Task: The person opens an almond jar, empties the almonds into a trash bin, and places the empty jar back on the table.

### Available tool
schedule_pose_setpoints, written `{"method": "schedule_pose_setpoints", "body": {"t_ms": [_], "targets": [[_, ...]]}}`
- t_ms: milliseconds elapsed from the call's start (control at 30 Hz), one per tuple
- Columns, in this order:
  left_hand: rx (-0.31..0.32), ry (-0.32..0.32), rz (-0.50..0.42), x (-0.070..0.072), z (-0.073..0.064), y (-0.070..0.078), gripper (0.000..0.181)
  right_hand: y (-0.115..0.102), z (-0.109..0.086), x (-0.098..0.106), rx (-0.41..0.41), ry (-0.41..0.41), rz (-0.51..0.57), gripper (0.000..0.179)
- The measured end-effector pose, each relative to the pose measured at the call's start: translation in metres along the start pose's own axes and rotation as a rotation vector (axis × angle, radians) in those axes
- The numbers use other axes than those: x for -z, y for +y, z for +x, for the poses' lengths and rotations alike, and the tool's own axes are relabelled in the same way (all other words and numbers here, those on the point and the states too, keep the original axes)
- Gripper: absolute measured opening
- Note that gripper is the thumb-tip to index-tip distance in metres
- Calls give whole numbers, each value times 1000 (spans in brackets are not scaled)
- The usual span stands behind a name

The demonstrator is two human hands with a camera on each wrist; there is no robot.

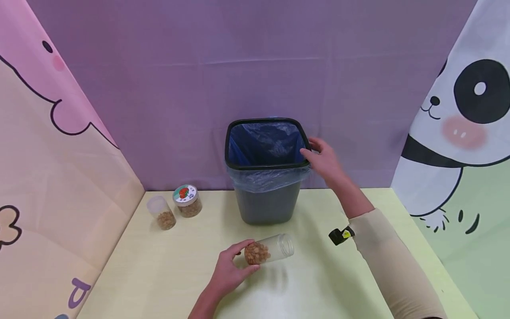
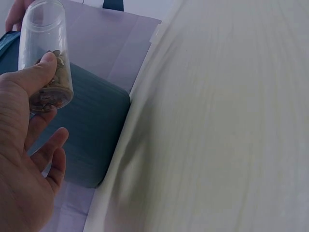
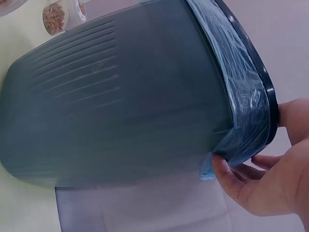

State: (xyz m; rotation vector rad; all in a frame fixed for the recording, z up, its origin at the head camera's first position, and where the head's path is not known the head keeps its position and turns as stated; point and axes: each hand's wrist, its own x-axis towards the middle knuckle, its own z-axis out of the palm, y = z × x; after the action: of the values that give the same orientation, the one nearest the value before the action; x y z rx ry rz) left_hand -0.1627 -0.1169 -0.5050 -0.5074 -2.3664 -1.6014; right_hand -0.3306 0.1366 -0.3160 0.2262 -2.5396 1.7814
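My left hand (image 1: 229, 273) grips the base end of a clear plastic jar (image 1: 276, 247) above the table, in front of the trash bin (image 1: 268, 207). The jar lies tilted in the hand, its uncapped mouth pointing right. Small brown pieces (image 1: 256, 253) are gathered at its bottom, near the thumb (image 2: 44, 67). My right hand (image 1: 326, 163) holds the right side of the bin's black rim (image 1: 271, 168). In the right wrist view, its fingers (image 3: 227, 176) touch the blue bag (image 3: 248, 104) folded over the rim. The bin stands upright.
At the left back of the pale table (image 1: 159, 274) stand a clear container (image 1: 158, 204) of brown pieces and a shorter jar (image 1: 189, 208) with a printed lid (image 1: 185, 194). A purple cloth wall (image 1: 159, 97) rises behind the bin. A small black device (image 1: 338, 236) sits at the right cuff.
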Motion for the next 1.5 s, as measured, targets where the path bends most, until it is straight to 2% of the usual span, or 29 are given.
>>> {"method": "schedule_pose_setpoints", "body": {"t_ms": [233, 400, 467, 667, 833, 933, 1133, 1367, 1500], "targets": [[-2, 0, 14, -3, 3, -1, 57, -4, 6, 1, -39, -12, -5, 51], [-14, 5, 63, -9, 4, -30, 58, -3, 7, -1, -46, -47, -59, 52], [-37, 10, 62, -10, 5, -37, 57, -2, 7, -3, -32, -51, -85, 51], [-92, 25, 55, 4, 10, -19, 57, -1, 7, -8, -10, -47, -135, 53], [-60, 5, 90, 18, 15, -21, 59, -2, 8, -11, -3, -62, -149, 53], [-64, -7, 104, 29, 21, -15, 59, -3, 7, -10, -18, -70, -135, 53], [-94, -8, 119, 55, 32, 7, 59, -3, 9, -12, -11, -58, -115, 53], [-141, 13, 134, 89, 46, 32, 61, -3, 10, -20, -26, 15, -147, 49], [-159, 44, 138, 105, 51, 55, 61, -3, 13, -22, -18, 20, -154, 50]]}}
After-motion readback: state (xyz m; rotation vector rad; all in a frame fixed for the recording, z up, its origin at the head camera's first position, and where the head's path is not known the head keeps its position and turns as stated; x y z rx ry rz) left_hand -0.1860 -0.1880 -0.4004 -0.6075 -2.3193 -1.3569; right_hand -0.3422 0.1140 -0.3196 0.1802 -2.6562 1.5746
